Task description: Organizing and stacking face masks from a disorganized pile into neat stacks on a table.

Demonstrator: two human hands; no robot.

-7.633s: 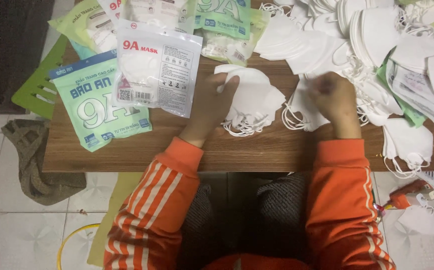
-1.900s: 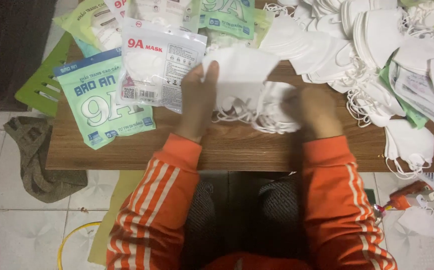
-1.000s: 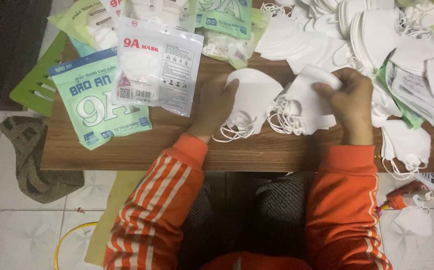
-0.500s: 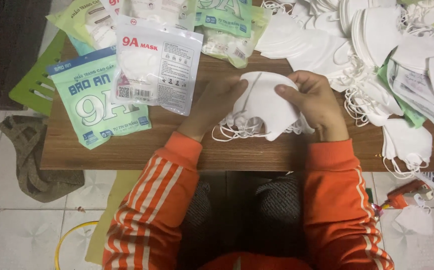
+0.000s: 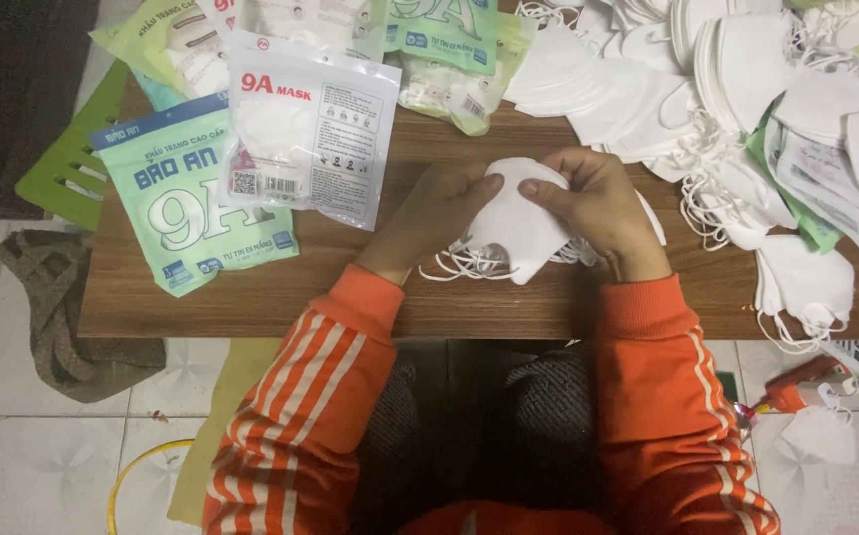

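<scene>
Both hands meet over a small stack of white folded face masks [image 5: 518, 228] at the middle of the brown wooden table [image 5: 350, 297]. My left hand [image 5: 439, 213] grips the stack's left side, thumb on top. My right hand [image 5: 598, 203] pinches its upper right edge. White ear loops [image 5: 464, 266] trail out below the stack onto the table. Both arms wear orange sleeves with white stripes.
Printed mask packets lie to the left: a clear white one [image 5: 305, 129] and a green one [image 5: 197, 193], with more at the back. A large heap of loose white masks [image 5: 746, 89] covers the right side. A green plastic stool [image 5: 73, 159], a cloth [image 5: 63, 317] and a red tool [image 5: 801, 381] sit off the table.
My right hand brought a second bunch of masks leftward onto the one under my left hand. Both hands now close together on the merged stack.
</scene>
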